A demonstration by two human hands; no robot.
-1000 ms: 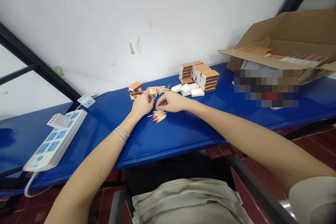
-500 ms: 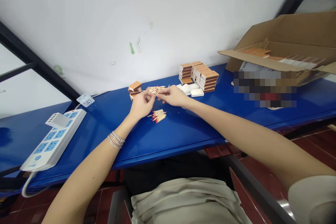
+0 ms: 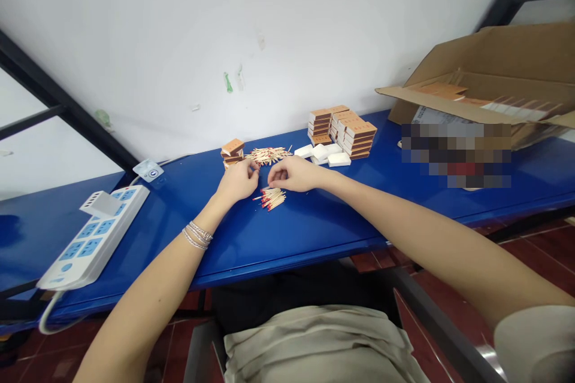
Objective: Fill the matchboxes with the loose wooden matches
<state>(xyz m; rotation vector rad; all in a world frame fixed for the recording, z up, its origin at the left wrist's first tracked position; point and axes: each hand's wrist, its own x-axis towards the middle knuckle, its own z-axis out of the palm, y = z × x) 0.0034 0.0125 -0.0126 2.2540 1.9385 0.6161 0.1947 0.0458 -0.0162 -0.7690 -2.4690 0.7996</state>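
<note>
A small bundle of red-tipped matches (image 3: 271, 197) lies on the blue table (image 3: 314, 221). Just above it, my right hand (image 3: 294, 172) has its fingers curled down in a pinch at the bundle's far end. My left hand (image 3: 238, 179), with bracelets on the wrist, is curled beside it, fingertips close to the right hand's; what either pinch holds is too small to see. Behind the hands lies a loose heap of matches (image 3: 268, 155), with a short stack of brown matchboxes (image 3: 232, 150) at its left.
Larger stacks of brown matchboxes (image 3: 348, 129) and white inner trays (image 3: 326, 154) stand at the back. An open cardboard box (image 3: 489, 87) sits at the right. A white and blue power strip (image 3: 92, 236) lies at the left. A white wall runs behind.
Both hands rose to the loose heap half a second ago, then came back down to the small bundle. The bundle has stayed in place.
</note>
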